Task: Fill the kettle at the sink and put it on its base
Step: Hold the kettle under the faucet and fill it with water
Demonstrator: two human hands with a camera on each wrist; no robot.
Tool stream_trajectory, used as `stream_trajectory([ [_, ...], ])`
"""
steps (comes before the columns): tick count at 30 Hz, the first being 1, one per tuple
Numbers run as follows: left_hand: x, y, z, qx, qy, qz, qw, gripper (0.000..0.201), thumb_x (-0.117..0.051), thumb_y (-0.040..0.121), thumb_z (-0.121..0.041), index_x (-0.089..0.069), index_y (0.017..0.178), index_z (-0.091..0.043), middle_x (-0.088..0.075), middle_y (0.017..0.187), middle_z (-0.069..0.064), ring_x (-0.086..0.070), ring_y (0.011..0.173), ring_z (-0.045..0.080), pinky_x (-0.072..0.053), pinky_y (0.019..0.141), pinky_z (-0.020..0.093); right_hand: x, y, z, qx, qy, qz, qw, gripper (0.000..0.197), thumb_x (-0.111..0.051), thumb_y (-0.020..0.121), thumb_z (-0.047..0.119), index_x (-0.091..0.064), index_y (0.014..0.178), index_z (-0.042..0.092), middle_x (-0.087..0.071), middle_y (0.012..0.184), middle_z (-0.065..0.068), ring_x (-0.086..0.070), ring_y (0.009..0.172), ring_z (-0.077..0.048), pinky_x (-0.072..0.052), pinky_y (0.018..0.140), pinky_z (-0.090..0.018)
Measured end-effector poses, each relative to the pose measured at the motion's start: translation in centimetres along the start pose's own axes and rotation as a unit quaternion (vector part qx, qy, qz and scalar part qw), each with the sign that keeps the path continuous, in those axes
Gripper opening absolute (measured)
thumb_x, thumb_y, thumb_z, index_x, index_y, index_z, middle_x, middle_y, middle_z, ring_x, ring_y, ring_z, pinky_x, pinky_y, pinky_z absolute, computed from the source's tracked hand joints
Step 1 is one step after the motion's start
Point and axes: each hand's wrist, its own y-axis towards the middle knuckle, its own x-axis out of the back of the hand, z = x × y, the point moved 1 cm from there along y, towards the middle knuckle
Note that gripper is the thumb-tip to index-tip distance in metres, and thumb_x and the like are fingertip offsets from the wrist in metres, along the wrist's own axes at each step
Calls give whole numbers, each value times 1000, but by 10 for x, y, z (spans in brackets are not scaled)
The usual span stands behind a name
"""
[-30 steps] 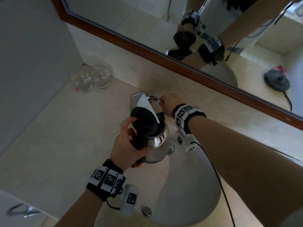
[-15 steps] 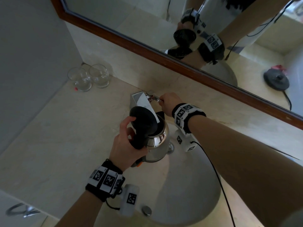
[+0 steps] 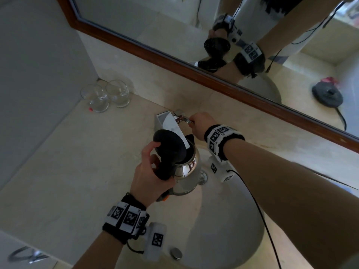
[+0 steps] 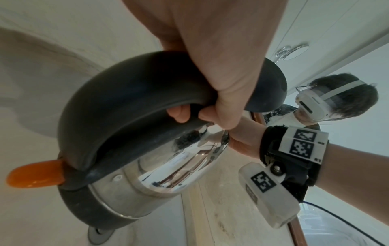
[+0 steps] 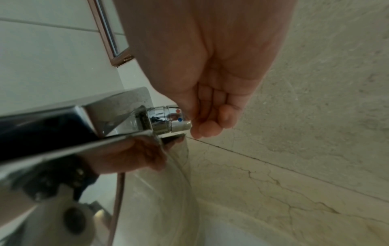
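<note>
Kettle [image 3: 186,167] hangs over the sink [image 3: 223,239] with its lid up, your left hand [image 3: 153,175] wrapped round its black handle, mouth under the chrome tap [image 3: 167,123]; beyond it your right hand [image 3: 200,124] has its fingers curled on the tap lever; two glasses [image 3: 105,97] stand on the desk [image 3: 58,171] by the far wall

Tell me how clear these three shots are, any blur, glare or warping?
Head view: dim, sharp in the middle, soft at the edges, mirror frame bowed. Left wrist view: sharp on the left hand, kettle mirroring the room. Right wrist view: soft, tap glaring, right hand shadowed.
</note>
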Motion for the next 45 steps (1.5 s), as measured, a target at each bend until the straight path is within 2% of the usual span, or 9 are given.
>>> stream_trajectory([
  [4,1,-1,1,4,8,1,1000,94,-83,61,-3,-28,126,-43,-66,73,1,-65,56,16,-59,56,39,0,0,-1,4,3,0,1000,27,-46,98,20,-65,104,3,-64,98,-16,-52,79,-25,-38,68,-28],
  [7,1,-1,1,5,7,-1,1000,93,-84,61,-5,-28,125,-44,-66,74,0,-65,56,16,-58,55,36,0,-1,0,5,5,-5,1000,26,-46,98,21,-65,104,4,-66,104,-17,-56,83,-27,-38,69,-28],
  [10,2,-2,0,5,4,-3,1000,94,-85,61,-7,-28,126,-42,-67,75,0,-67,57,16,-60,57,39,0,-1,0,4,5,-3,1000,26,-47,98,21,-65,106,4,-66,105,-17,-56,85,-28,-38,69,-28],
  [13,2,-2,0,11,5,-5,1000,94,-86,60,-7,-28,126,-41,-68,76,-1,-67,58,17,-60,58,42,1,-2,1,5,-3,1,1000,27,-46,98,20,-65,106,3,-62,95,-16,-57,86,-29,-38,69,-29],
  [16,1,-2,0,13,5,-5,1000,93,-86,60,-9,-29,127,-39,-67,75,0,-67,58,16,-60,59,43,2,-2,1,5,-4,1,1000,27,-45,98,20,-65,105,3,-54,86,-10,-52,80,-26,-37,68,-28],
  [19,1,-1,0,13,9,-3,1000,93,-86,61,-10,-28,127,-39,-67,75,0,-67,59,17,-60,60,44,2,-3,1,5,-7,1,1000,28,-44,99,20,-65,105,2,-53,86,-10,-49,78,-24,-36,68,-28],
  [23,1,-2,-1,5,13,-4,1000,92,-85,61,-6,-28,127,-38,-66,73,7,-66,58,22,-59,59,47,2,-3,1,6,-5,-2,1000,27,-46,99,20,-65,108,3,-56,89,-12,-54,83,-28,-37,69,-28],
  [31,1,-3,-2,9,7,3,1000,93,-85,61,-6,-28,126,-40,-66,75,1,-67,59,21,-60,60,45,4,-5,2,2,7,1,1000,28,-44,100,20,-65,106,3,-54,86,-9,-50,79,-23,-37,69,-27],
  [45,1,-2,-3,5,13,3,1000,93,-83,61,-2,-28,126,-42,-65,74,3,-65,57,21,-58,57,44,5,-5,2,-3,5,14,1000,29,-45,100,21,-66,106,3,-54,86,-9,-50,79,-23,-37,69,-27],
])
